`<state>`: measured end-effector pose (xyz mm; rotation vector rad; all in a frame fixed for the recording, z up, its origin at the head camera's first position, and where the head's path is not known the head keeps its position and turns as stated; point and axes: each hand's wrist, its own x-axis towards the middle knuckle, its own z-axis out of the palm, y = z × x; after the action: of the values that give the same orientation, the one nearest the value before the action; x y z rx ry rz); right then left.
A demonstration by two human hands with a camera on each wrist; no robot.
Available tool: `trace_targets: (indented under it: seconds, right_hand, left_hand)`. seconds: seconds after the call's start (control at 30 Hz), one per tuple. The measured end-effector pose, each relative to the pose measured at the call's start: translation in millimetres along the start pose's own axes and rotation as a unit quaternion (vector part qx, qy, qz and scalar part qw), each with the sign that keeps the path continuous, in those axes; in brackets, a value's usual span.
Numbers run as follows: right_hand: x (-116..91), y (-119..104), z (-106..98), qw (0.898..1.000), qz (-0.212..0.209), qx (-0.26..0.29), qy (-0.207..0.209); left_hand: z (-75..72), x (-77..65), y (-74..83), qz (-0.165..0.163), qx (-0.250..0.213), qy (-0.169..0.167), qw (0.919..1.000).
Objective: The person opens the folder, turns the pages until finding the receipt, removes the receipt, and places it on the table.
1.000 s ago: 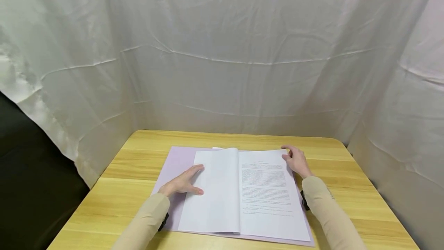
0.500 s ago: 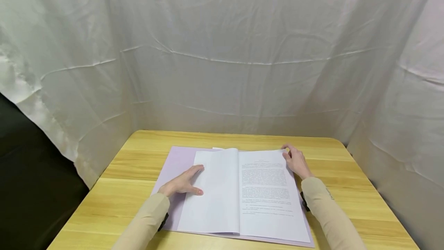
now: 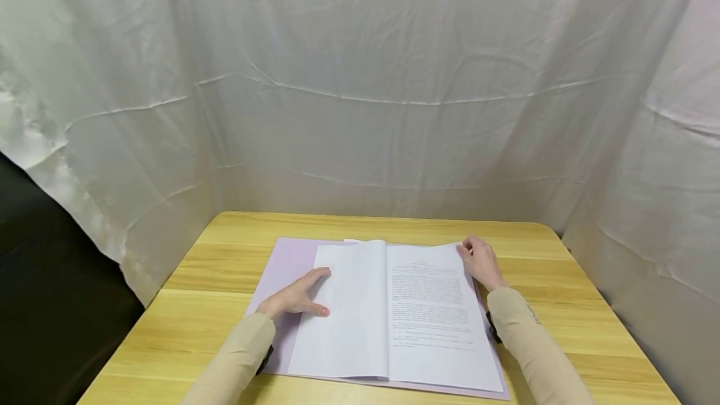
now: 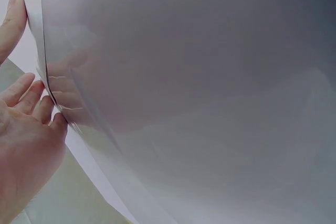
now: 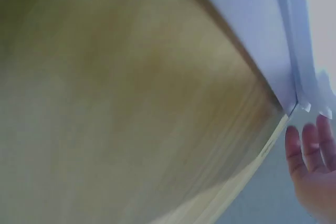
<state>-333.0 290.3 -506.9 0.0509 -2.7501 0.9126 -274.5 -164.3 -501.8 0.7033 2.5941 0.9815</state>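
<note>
Printed paper sheets lie open on a pale purple folder (image 3: 292,255). The left page (image 3: 351,317) is blank and folded over; the right page (image 3: 430,305) carries dense text. My left hand (image 3: 295,295) rests at the left page's outer edge with thumb and fingers spread. In the left wrist view its fingers (image 4: 31,100) meet a sheet's edge. At the far right corner, my right hand (image 3: 480,261) pinches the right page, with thumb and index finger close together. Several fingers (image 5: 311,145) of that hand show near the page corner in the right wrist view.
The folder lies near the front of a wooden table (image 3: 540,255) with rounded far corners. Pale cloth curtains (image 3: 360,111) hang behind and along both sides. Dark material (image 3: 50,280) shows at the lower left. A small white edge pokes out behind the sheets.
My right index finger has come down from above the corner, closing with the thumb on the page. The text near the top has shifted slightly. My left hand stays in place.
</note>
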Motion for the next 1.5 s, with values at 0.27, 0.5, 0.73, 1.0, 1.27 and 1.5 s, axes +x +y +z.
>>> trace_targets:
  seconds: [0.27,0.5,0.73,1.0,1.27,1.5]
  right_hand:
    - [-4,-6,-4,1.0,0.015,0.025,-0.009]
    - [-9,-8,-6,0.993,0.002,0.094,-0.072]
    - [-18,-7,-14,0.968,0.02,0.189,-0.164]
    - [-35,-9,-25,0.925,0.023,0.29,-0.244]
    - [-50,-12,-34,0.89,0.024,0.341,-0.303]
    - [-59,-14,-37,0.859,0.008,0.389,-0.332]
  left_hand:
    - [-0.3,-0.2,0.7,0.0,-0.004,0.0,1.0]
    - [0.2,0.4,0.6,0.001,-0.005,-0.002,1.0]
    - [0.9,1.3,-0.8,0.002,-0.006,-0.006,1.0]
    - [0.4,-0.6,-1.0,0.02,-0.004,-0.01,0.9997]
    - [-1.7,-2.0,-1.4,0.035,0.001,-0.007,0.9994]
    - [-4.8,-4.7,1.5,0.039,-0.015,-0.008,0.9991]
